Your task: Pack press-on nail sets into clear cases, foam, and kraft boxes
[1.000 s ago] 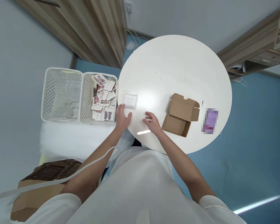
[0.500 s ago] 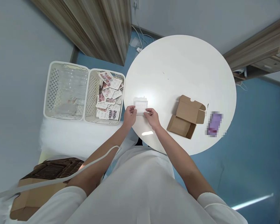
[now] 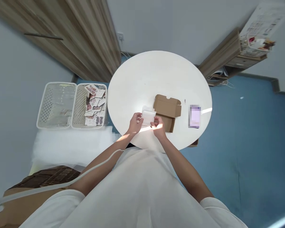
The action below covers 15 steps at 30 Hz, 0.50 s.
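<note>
A second ago the white packet (image 3: 148, 117) lay untouched by the tabletop's left edge; now we have it between both hands, right beside the open brown cardboard mailer box (image 3: 168, 106), though we cannot tell whether it clears the tabletop (image 3: 154, 72). It is squarish, milky and thin, with a loose flap along its far edge. Our left hand (image 3: 135, 123) pinches its left side, our right hand (image 3: 158, 127) its lower right corner, fingers curled in and forearms converging. The box's notched lid lies folded back. At left, a perforated white plastic basket (image 3: 79, 107) holds glossy printed cards (image 3: 94, 104).
</note>
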Available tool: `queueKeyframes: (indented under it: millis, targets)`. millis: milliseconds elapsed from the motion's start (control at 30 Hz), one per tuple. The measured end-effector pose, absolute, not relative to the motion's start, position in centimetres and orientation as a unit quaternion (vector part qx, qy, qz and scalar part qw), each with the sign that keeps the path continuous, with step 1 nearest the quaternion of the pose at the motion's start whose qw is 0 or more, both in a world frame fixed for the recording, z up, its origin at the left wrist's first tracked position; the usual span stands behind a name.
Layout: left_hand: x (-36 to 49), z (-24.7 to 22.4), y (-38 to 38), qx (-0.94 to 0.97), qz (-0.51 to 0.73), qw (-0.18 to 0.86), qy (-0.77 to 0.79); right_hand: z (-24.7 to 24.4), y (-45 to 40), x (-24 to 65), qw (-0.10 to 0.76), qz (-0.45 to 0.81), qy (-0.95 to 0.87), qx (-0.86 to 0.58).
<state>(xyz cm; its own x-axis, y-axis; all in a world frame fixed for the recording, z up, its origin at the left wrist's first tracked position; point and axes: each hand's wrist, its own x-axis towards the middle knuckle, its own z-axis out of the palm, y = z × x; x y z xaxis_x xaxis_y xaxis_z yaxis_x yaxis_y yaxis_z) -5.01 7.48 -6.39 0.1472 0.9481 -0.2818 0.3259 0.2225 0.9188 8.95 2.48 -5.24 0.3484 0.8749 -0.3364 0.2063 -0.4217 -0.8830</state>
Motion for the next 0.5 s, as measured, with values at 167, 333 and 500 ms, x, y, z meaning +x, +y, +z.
queueKeyframes:
  millis: [167, 333, 500]
  targets:
    - [0.6, -6.4, 6.2, 0.671, 0.199, 0.481, 0.528, -5.5, -0.3, 14.7, 0.319, 0.362, -0.416, -0.771]
    - [2.3, -7.0, 5.1, 0.790, 0.071, 0.375, 0.480, -6.5, -1.1, 17.2, 0.238, 0.360, -0.483, -0.762]
    - [2.1, -7.3, 4.0, 0.842, 0.016, 0.265, 0.470, -6.8, -0.8, 17.0, 0.136, 0.353, -0.537, -0.754]
